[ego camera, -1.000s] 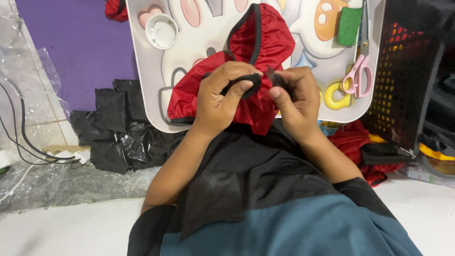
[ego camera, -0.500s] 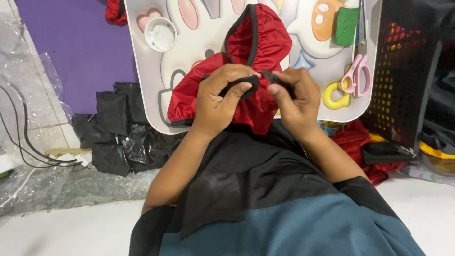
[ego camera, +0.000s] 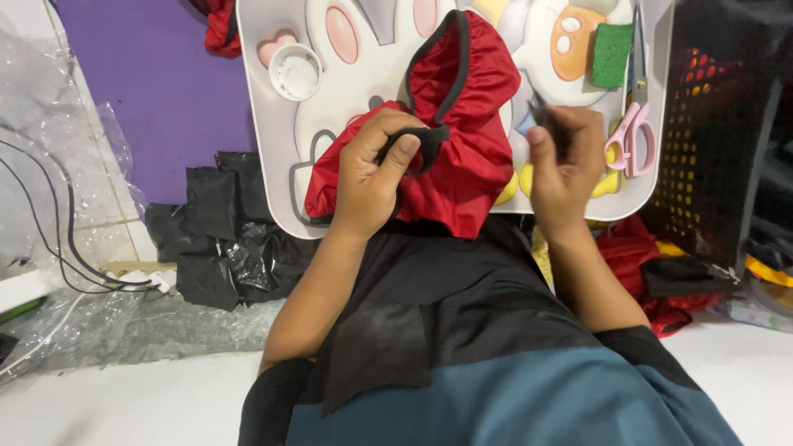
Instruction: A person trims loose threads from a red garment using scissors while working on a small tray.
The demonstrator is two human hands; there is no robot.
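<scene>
Cloth: red fabric piece (ego camera: 462, 124) with black trim lies bunched on the white lap tray (ego camera: 273, 149), its lower edge hanging over the tray's near rim.
Left hand: left hand (ego camera: 372, 169) rests on the red fabric piece, fingers clenched around a fold of the black trim (ego camera: 425, 140).
Right hand: right hand (ego camera: 562, 161) is just beside the fabric, apart from the left; fingers pinch something small and dark, possibly a thread or needle, too blurred to tell.
On tray: pink-handled scissors (ego camera: 632, 136) by the right edge, green sponge (ego camera: 611, 54) above them, small white round cup (ego camera: 295, 73) at upper left.
Beside tray: black plastic bags (ego camera: 223, 231) on the floor, black perforated crate (ego camera: 719, 140) at right.
</scene>
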